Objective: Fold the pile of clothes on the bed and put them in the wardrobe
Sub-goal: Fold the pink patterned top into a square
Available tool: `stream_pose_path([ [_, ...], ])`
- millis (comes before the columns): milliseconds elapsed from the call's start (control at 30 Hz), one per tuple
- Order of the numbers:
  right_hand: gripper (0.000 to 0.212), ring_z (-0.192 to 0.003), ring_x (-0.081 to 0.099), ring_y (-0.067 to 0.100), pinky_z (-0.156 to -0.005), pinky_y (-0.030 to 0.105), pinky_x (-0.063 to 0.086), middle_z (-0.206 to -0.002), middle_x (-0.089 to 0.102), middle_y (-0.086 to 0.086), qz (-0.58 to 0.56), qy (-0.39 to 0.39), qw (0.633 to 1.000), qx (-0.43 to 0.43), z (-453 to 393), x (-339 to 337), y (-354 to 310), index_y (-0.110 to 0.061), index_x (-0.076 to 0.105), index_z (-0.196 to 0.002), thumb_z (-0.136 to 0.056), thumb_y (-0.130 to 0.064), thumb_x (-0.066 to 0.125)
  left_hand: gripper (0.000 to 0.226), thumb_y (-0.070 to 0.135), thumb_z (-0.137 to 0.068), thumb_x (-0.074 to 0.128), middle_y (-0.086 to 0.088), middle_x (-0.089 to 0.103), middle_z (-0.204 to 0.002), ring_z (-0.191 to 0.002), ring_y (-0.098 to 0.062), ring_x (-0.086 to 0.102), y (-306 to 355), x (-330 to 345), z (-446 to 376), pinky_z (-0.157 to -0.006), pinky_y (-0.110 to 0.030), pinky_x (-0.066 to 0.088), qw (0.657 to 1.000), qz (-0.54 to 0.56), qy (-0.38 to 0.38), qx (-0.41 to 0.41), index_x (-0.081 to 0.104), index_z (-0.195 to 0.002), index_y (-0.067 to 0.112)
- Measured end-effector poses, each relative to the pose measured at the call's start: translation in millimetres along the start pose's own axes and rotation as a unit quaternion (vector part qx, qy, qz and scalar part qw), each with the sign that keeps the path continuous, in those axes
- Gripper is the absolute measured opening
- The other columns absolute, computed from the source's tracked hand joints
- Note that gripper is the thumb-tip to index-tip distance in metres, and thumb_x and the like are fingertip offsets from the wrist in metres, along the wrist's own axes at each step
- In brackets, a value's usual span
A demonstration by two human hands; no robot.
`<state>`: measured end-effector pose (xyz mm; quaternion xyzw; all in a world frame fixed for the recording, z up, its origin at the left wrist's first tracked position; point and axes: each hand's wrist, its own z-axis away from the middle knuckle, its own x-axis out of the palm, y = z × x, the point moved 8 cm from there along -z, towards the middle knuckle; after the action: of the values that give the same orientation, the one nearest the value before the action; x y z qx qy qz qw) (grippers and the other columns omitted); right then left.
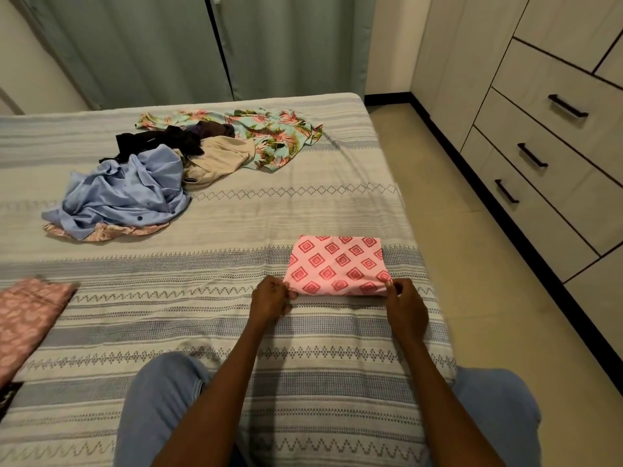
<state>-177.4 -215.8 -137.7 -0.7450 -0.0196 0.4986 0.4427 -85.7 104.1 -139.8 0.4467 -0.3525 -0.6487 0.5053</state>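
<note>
Both hands (271,296) (406,303) pinch the folded pink cloth's (337,264) near edge, long axis left-right.

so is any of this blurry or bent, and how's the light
Head view: wide-angle bend curves the bed edge and wardrobe drawers; light is soft and dim, without glare; the pink patterned cloth at the left edge is smeared by blur; the folded pink garment and both hands' grip look fairly sharp.

One folded pink diamond-print cloth (337,266) lies on one bed (303,203), two hands on it, left hand (269,296) and right hand (406,306); one unfolded pile (175,163); three drawer handles (532,155).
</note>
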Motion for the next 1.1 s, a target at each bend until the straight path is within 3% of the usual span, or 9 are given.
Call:
stream_pose_path([
  [233, 0.015, -0.089, 0.061, 0.029, -0.077, 0.043, 0.052, -0.1, 0.068, 0.009, 0.054, -0.018, 0.998, -0.005, 2.3, 7.1, -6.0, -0.015, 0.063, -0.106, -0.096, -0.025, 0.061, 0.013, 0.032, -0.092, 0.062, 0.002, 0.072, -0.08, -0.062, -0.018, 0.067, 1.2, -1.6, -0.5, -0.065, -0.046, 0.059, 0.982, -0.178, 0.011, 0.061, 0.055, -0.09, 0.021],
  [333, 0.028, -0.1, 0.058, 0.03, -0.082, 0.044, 0.051, -0.114, 0.064, 0.008, 0.025, -0.007, 0.998, -0.056, -1.5, 7.3, -24.8, -0.016, 0.062, -0.118, -0.091, -0.019, 0.064, 0.032, 0.033, -0.085, 0.065, 0.007, 0.063, -0.103, -0.083, -0.011, 0.062, 28.7, -0.8, 4.9, -0.067, -0.03, 0.049, 0.961, -0.248, 0.067, 0.101, 0.053, -0.113, 0.023],
  [400, 0.035, -0.108, 0.058, 0.031, -0.088, 0.047, 0.049, -0.122, 0.062, 0.01, 0.026, -0.015, 0.993, -0.112, -6.3, 13.7, -44.5, -0.013, 0.06, -0.126, -0.092, -0.021, 0.062, 0.04, 0.03, -0.091, 0.059, -0.002, 0.061, -0.118, -0.097, -0.017, 0.061, 55.0, 10.8, 7.9, -0.076, -0.031, 0.051, 0.928, -0.304, 0.1, 0.193, 0.054, -0.128, 0.017],
  [467, 0.04, -0.115, 0.057, 0.033, -0.095, 0.051, 0.048, -0.129, 0.061, 0.014, 0.028, -0.024, 0.985, -0.167, -11.4, 22.9, -66.2, -0.008, 0.057, -0.131, -0.095, -0.026, 0.055, 0.043, 0.029, -0.099, 0.049, -0.011, 0.056, -0.137, -0.116, -0.027, 0.057, 71.8, 38.0, 5.8, -0.096, -0.04, 0.048, 0.876, -0.383, 0.07, 0.285, 0.048, -0.139, 0.012],
  [567, 0.05, -0.123, 0.056, 0.035, -0.1, 0.051, 0.048, -0.134, 0.059, 0.018, 0.068, -0.046, 0.966, -0.244, -14.1, 44.2, -100.8, -0.004, 0.055, -0.136, -0.096, -0.031, 0.045, 0.052, 0.036, -0.106, 0.032, -0.011, 0.026, -0.162, -0.149, -0.032, 0.023, 68.4, 76.6, -10.5, -0.12, -0.048, 0.02, 0.826, -0.473, -0.005, 0.305, 0.029, -0.154, 0.016],
  [667, 0.059, -0.142, 0.039, 0.033, -0.111, 0.056, 0.037, -0.153, 0.043, 0.015, 0.146, -0.108, 0.947, -0.266, -15.7, 77.6, -105.1, -0.007, 0.042, -0.149, -0.099, -0.038, 0.032, 0.059, 0.045, -0.105, 0.014, -0.006, 0.005, -0.166, -0.153, -0.032, 0.003, 54.4, 94.0, -26.5, -0.122, -0.054, 0.009, 0.8, -0.517, -0.033, 0.301, 0.016, -0.158, 0.021],
  [833, 0.07, -0.152, -0.016, 0.016, -0.122, 0.052, -0.005, -0.166, -0.014, 0.0, 0.226, -0.156, 0.919, -0.282, -13.5, 93.1, -66.9, -0.02, -0.006, -0.159, -0.105, -0.056, 0.02, 0.065, 0.061, -0.099, 0.005, 0.003, -0.024, -0.162, -0.15, -0.025, -0.019, 20.3, 88.4, -49.0, -0.122, -0.049, -0.007, 0.808, -0.514, -0.079, 0.276, -0.014, -0.156, 0.035],
  [967, 0.083, -0.152, -0.017, 0.017, -0.122, 0.056, -0.001, -0.166, -0.015, 0.001, 0.235, -0.194, 0.9, -0.311, -24.3, 93.5, -57.8, -0.019, -0.006, -0.159, -0.099, -0.071, 0.017, 0.066, 0.062, -0.099, 0.012, 0.005, -0.027, -0.161, -0.151, -0.021, -0.019, 11.1, 77.8, -56.4, -0.122, -0.047, -0.01, 0.805, -0.514, -0.092, 0.282, -0.018, -0.154, 0.039],
  [1100, 0.094, -0.153, -0.015, 0.023, -0.122, 0.053, -0.005, -0.165, -0.016, 0.0, 0.222, -0.223, 0.916, -0.248, -39.5, 99.6, -52.0, -0.019, -0.01, -0.158, -0.087, -0.08, -0.003, 0.069, 0.07, -0.094, 0.003, 0.006, -0.023, -0.163, -0.151, -0.021, -0.016, 13.3, 77.1, -62.8, -0.122, -0.05, -0.008, 0.808, -0.514, -0.093, 0.273, -0.017, -0.154, 0.041],
])
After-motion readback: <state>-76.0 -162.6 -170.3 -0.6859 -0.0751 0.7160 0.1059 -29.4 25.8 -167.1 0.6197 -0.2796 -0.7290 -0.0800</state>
